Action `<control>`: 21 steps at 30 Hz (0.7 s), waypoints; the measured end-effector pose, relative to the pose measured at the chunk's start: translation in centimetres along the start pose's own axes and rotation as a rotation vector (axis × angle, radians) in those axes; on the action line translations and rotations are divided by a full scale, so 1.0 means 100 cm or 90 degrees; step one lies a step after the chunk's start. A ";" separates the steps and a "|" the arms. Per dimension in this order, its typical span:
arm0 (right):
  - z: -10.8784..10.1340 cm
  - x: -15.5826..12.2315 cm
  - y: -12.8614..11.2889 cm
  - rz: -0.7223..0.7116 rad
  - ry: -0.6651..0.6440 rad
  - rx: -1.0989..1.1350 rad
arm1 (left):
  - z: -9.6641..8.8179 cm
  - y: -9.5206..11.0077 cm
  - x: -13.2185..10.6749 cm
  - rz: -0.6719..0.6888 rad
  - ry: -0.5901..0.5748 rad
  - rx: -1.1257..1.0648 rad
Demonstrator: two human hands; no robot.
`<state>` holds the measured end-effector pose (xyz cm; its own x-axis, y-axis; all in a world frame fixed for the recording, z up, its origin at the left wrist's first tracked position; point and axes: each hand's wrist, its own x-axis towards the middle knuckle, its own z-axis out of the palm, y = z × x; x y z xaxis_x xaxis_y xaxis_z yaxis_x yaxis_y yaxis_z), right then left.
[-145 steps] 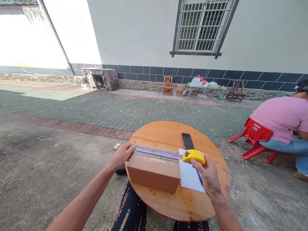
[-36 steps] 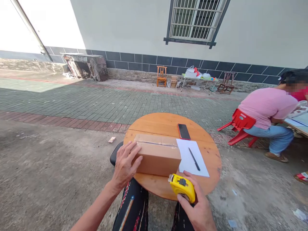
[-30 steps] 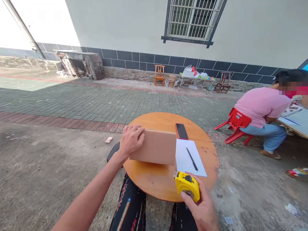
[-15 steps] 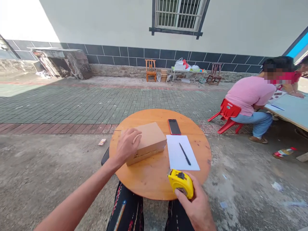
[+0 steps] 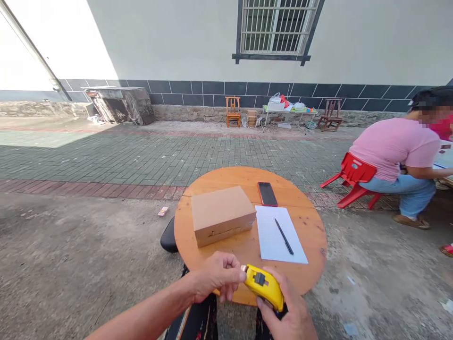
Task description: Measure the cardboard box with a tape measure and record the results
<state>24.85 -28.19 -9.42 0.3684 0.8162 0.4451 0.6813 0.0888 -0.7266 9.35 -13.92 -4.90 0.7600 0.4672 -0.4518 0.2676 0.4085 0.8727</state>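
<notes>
My right hand (image 5: 288,315) grips a yellow tape measure (image 5: 264,285) at the near edge of the round wooden table (image 5: 247,255). My left hand (image 5: 215,275) is closed in a pinch at the tape's tip, at the front of the case. A brown cardboard box (image 5: 221,215) lies flat on the table's left half, untouched. To its right lies a white sheet of paper (image 5: 274,241) with a black pen (image 5: 283,236) on it. A dark phone with a red edge (image 5: 267,193) lies behind the paper.
A person in a pink shirt (image 5: 398,146) sits on a red plastic chair (image 5: 352,182) at right, by another table. Small wooden chairs and a low table (image 5: 288,111) stand by the far wall. A black stool (image 5: 169,236) is under the table's left edge.
The tape was drawn back into its case and brought to the near edge. My left hand turned the box onto another face, let go, and came to the tape's tip.
</notes>
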 end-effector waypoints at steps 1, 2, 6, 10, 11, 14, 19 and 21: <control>0.001 0.000 0.001 -0.010 0.003 -0.008 | -0.001 0.003 0.000 0.004 0.016 0.011; 0.003 0.000 0.002 -0.021 0.007 -0.016 | -0.003 0.007 -0.001 0.012 0.040 0.035; 0.012 0.003 0.003 -0.052 0.026 -0.074 | -0.023 0.036 0.001 0.056 0.153 0.155; 0.021 0.005 0.000 -0.062 0.071 -0.147 | -0.066 0.080 0.012 0.138 0.291 0.206; 0.024 0.006 -0.002 -0.067 0.078 -0.156 | -0.079 0.092 0.017 0.158 0.329 0.220; 0.033 0.007 -0.006 -0.083 0.085 -0.165 | -0.114 0.118 0.038 0.178 0.417 0.271; 0.053 0.014 -0.017 -0.097 0.101 -0.157 | -0.144 0.129 0.081 0.125 0.454 0.386; 0.059 0.021 -0.021 -0.086 0.105 -0.145 | -0.147 0.126 0.093 0.105 0.456 0.427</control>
<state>20.44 -23.27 -10.02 0.3492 0.7003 0.6226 0.8489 0.0450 -0.5266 11.12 7.15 -0.81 0.3402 0.9316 -0.1283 0.6385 -0.1287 0.7588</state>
